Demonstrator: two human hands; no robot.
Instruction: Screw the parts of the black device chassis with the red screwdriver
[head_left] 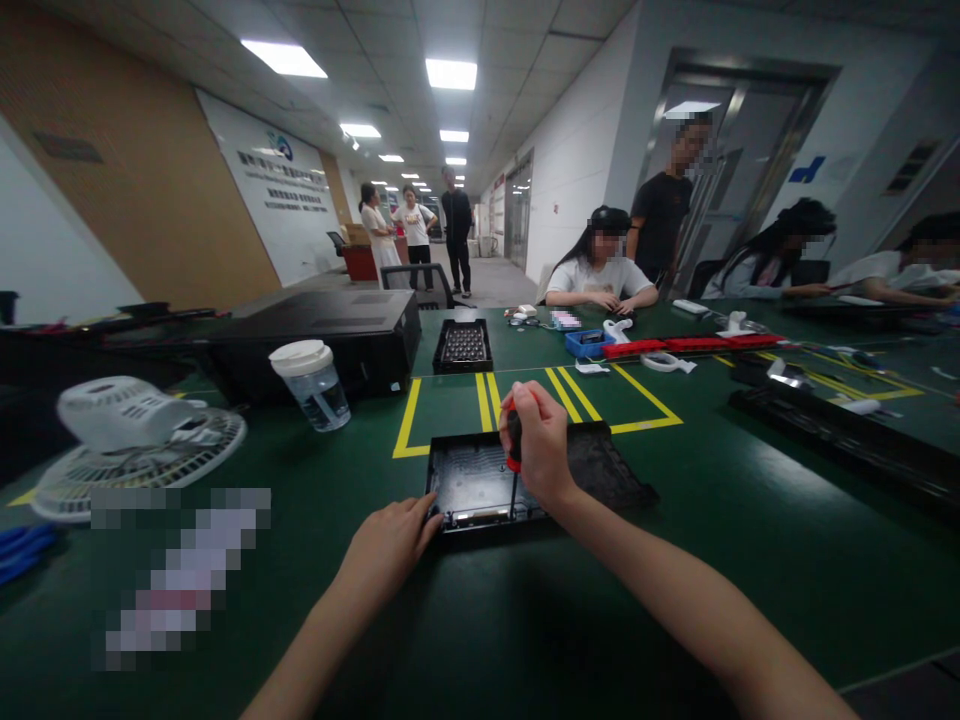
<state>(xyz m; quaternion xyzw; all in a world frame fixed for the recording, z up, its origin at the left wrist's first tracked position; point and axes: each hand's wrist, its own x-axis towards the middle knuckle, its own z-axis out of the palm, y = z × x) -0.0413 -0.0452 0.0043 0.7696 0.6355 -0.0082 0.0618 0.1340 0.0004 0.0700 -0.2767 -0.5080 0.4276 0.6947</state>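
Note:
A black plastic case (592, 470) lies open on the green table in front of me. My right hand (541, 440) is closed round the red and black handle of a screwdriver (514, 470), held upright with its tip down inside the case near the front edge. My left hand (390, 545) rests at the case's front left corner, its fingers pressed together against the rim.
A white desk fan (127, 440) lies at the left, a lidded clear cup (313, 385) and a black box (330, 335) behind it. A black tray of small parts (463, 347) sits beyond yellow tape lines. Several seated people work at the far right; others stand in the corridor.

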